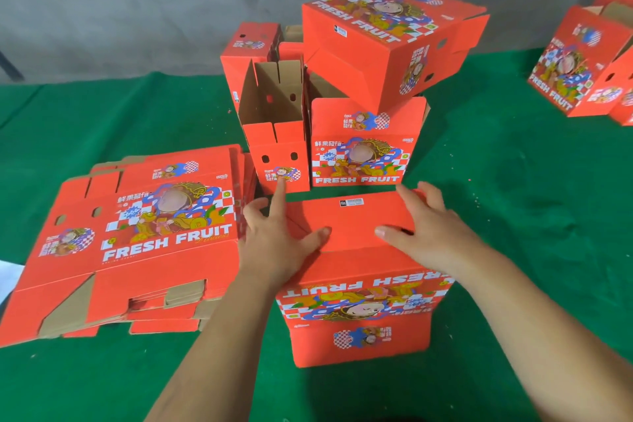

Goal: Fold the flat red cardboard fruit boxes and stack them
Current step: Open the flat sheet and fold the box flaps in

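both hands, left hand [274, 236] and right hand [428, 229], press flat, fingers spread, on the box [359, 284].

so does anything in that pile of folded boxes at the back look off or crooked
Yes. The top box sits tilted and skewed on the boxes beneath it, overhanging to the right rather than squared up, with a flap sticking out at its far end. Below it, the narrow box stands open with its brown inside showing.
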Tool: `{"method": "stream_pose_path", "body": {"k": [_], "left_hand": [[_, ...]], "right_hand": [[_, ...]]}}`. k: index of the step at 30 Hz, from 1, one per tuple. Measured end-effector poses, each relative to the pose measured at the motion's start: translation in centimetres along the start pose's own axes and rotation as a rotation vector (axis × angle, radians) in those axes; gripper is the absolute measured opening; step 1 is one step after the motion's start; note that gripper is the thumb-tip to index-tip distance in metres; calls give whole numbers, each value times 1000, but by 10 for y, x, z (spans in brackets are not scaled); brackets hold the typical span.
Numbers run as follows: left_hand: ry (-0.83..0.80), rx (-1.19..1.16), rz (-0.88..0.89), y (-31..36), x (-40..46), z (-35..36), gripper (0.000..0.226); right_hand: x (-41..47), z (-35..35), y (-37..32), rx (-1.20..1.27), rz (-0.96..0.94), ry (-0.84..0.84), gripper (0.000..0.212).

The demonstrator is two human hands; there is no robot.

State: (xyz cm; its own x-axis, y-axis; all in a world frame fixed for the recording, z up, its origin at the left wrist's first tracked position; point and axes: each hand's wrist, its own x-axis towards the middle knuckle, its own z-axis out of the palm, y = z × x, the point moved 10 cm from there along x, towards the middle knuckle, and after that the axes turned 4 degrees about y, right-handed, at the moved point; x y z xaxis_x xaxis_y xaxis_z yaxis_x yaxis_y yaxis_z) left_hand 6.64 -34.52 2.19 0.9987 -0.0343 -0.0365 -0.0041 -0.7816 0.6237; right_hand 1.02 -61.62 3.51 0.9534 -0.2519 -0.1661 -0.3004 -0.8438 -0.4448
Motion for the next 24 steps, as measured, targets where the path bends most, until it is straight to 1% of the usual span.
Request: {"method": "stream_pose_path", "body": {"k": [1,2,4,5,6,7,8,9,11,13,14,15,16,17,18,19,20,21,22,24], "left_hand": [[-52,-20,-45,-4,2,4,114],[-84,7,-71,-5,3,7,113],[-100,156,-70,-2,5,10,104],[-85,205,-52,1,6,10,101],[-76,206,-22,5,6,9,98],[-78,135,5,7,6,9,93],[-85,-15,-3,7,7,7,86],[-96,-221,-45,6,7,4,77],[-82,-628,-135,1,-1,0,52],[4,-816,-128,1,-10,-7,34],[56,-911,-102,2,-13,-12,29],[103,-1038,-81,3,-16,-18,26],[132,-1174,-59,5,-16,-23,26],[140,-1302,-34,8,-16,-28,29],[145,-1407,-23,9,-14,-29,30],[155,-1468,-24,9,-12,-28,31],[164,-1455,-37,5,-10,-25,35],[131,-1380,-60,1,-7,-17,41],[10,-1280,-72,2,-6,-4,46],[-394,-1145,-67,7,-11,29,56]], "right_hand": [[5,2,2,-75,7,-9,95],[9,1,3,-146,35,9,98],[14,-2,2,-310,107,68,102],[17,-2,-3,-387,106,90,104],[18,-2,-5,-421,86,102,105],[19,-2,-5,-397,61,108,103],[18,-2,-3,-310,49,103,101],[16,-3,1,-177,58,87,101],[10,-7,15,207,185,52,102],[1,-9,33,683,386,23,90],[-4,-8,39,950,469,-27,82],[-10,-7,43,1178,526,-91,80],[-15,-9,48,1336,566,-148,82],[-21,-10,51,1414,579,-209,84],[-27,-8,51,1446,561,-274,81],[-31,-5,48,1453,505,-331,72],[-34,0,44,1448,435,-365,62],[-36,6,42,1440,371,-368,57],[-38,10,44,1425,321,-340,60],[-39,10,55,1415,223,-236,72]]}}
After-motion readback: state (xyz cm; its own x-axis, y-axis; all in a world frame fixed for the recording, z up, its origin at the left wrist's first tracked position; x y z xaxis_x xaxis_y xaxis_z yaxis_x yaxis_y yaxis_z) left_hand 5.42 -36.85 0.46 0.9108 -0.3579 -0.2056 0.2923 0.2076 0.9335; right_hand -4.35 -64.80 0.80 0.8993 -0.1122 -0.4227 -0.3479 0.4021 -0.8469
